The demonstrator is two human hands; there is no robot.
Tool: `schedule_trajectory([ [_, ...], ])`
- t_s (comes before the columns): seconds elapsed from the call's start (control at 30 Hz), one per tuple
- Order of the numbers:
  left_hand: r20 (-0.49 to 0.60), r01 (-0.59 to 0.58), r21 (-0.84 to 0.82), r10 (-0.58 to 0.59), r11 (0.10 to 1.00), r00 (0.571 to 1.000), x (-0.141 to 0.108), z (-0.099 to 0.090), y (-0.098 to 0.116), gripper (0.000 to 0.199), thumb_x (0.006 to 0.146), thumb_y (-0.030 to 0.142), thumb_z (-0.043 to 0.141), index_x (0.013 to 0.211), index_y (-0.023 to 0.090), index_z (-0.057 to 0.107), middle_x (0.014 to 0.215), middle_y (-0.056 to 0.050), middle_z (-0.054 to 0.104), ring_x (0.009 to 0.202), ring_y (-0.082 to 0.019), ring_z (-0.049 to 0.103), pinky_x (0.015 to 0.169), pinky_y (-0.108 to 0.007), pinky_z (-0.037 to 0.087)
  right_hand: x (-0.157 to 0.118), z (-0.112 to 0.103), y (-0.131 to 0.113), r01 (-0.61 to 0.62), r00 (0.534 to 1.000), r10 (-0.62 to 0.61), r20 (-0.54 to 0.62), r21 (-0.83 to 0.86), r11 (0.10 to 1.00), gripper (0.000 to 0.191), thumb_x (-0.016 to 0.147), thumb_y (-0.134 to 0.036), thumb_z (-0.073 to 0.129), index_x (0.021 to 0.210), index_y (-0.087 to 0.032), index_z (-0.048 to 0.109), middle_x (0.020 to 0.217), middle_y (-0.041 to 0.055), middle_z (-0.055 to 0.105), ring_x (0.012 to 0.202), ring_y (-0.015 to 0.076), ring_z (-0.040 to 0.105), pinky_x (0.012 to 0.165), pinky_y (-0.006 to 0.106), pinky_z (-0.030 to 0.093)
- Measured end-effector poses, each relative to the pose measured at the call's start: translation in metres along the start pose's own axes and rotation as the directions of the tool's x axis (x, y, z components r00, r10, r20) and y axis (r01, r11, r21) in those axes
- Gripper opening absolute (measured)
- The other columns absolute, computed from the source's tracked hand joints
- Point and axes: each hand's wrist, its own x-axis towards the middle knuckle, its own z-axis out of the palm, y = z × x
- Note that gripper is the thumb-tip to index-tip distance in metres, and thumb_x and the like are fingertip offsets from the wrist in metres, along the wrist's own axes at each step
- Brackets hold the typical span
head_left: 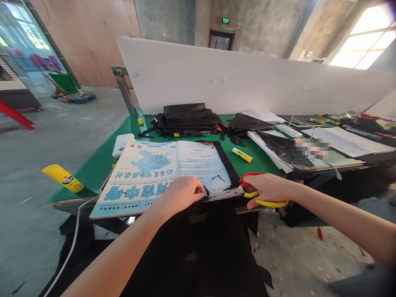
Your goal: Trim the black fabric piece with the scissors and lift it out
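My right hand (262, 187) grips a pair of scissors (235, 191) with red and yellow handles. Their blades point left along the near edge of an open book (148, 165), whose pages carry blue and red print. By the blade tips, my left hand (187, 194) is closed in a pinch on a thin strip of black fabric (206, 191), over the book's lower edge. Further black fabric (227, 165) shows beneath the book's right side. A yellow glue stick (242, 155) lies beyond the scissors on the green table (260, 159).
A stack of black sheets (188, 119) sits at the back against a white board (216, 78). On the left are a yellow tube (63, 178), a white device (123, 145) and a hanging cable (75, 239). Papers and black material (278, 148) lie right.
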Motion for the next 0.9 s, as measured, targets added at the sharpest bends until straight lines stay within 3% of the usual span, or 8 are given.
schedule_trajectory([
  [0.57, -0.027, -0.020, 0.009, 0.021, 1.000, 0.999, -0.0010, -0.0003, -0.0013, 0.018, 0.078, 0.034, 0.051, 0.077, 0.024, 0.066, 0.077, 0.001, 0.065, 0.069, -0.014, 0.054, 0.059, -0.026, 0.033, 0.0067, 0.0064, -0.0065, 0.035, 0.994, -0.043, -0.098, -0.079, 0.996, 0.067, 0.058, -0.079, 0.048, 0.094, -0.023, 0.054, 0.090, 0.0020, 0.063, 0.080, 0.0228, 0.061, 0.060, 0.028, 0.039],
  [0.9, -0.022, -0.017, -0.004, 0.017, 1.000, 1.000, -0.0020, 0.0000, -0.0030, 0.018, 0.077, 0.034, 0.051, 0.076, 0.024, 0.066, 0.076, 0.001, 0.066, 0.069, -0.014, 0.055, 0.059, -0.026, 0.034, 0.0110, 0.0070, -0.0098, 0.045, 0.985, -0.067, -0.158, -0.140, 0.989, 0.062, 0.058, -0.079, 0.049, 0.086, -0.024, 0.056, 0.083, 0.0001, 0.064, 0.075, 0.0208, 0.061, 0.054, 0.025, 0.033],
])
